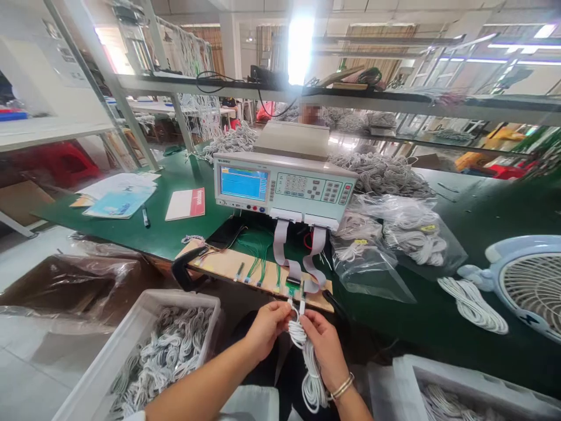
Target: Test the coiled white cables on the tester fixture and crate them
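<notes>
My left hand (267, 328) and my right hand (324, 345) both pinch a coiled white cable (310, 368) just below a wooden test board (228, 264). The cable's two plug ends point up at the sockets on the board's front edge (294, 290). The rest of the coil hangs down along my right wrist, which wears a bracelet. Behind the board stands a grey cable tester (284, 187) with a blue screen, joined to the board by two flat ribbon cables (280, 242).
A white bin (144, 351) of coiled white cables sits at lower left, another bin (460, 392) at lower right. Plastic bags of cables (394, 234) and a loose coil (473, 304) lie right of the tester, beside a fan (526, 283). Papers and a pen lie at left. A person sits behind the tester.
</notes>
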Demonstrator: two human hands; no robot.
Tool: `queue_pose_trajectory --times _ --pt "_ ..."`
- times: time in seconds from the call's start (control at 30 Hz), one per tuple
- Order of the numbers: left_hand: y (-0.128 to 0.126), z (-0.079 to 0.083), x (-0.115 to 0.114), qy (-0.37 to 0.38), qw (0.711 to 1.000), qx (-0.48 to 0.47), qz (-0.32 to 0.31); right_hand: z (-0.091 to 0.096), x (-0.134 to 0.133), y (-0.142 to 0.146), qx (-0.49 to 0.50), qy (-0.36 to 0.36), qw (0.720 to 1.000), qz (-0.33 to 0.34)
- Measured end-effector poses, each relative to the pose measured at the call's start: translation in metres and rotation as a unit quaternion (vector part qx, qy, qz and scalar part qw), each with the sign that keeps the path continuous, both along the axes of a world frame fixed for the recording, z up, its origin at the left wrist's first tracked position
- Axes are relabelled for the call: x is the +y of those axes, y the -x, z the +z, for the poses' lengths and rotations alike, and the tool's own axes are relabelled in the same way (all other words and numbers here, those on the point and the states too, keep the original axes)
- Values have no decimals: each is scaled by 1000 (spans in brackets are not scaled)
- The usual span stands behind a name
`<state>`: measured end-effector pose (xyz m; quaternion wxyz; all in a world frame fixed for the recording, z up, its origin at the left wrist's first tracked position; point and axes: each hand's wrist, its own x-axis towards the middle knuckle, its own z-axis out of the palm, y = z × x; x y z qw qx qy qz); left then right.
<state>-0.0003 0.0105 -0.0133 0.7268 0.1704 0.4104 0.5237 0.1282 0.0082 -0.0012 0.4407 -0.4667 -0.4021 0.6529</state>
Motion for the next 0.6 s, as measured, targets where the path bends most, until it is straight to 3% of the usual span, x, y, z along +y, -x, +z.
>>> queue_pose_trajectory --times 0.1,0.2,0.6 --pt "10 6 5 13 997 3 -77 2 6 -1 -19 -1 1000 13" --pt "13 9 10 43 993 9 -107 3 12 -3 -51 -6 998 23" --pt "10 9 18 31 993 44 -104 1 22 1 -144 -41 986 72"
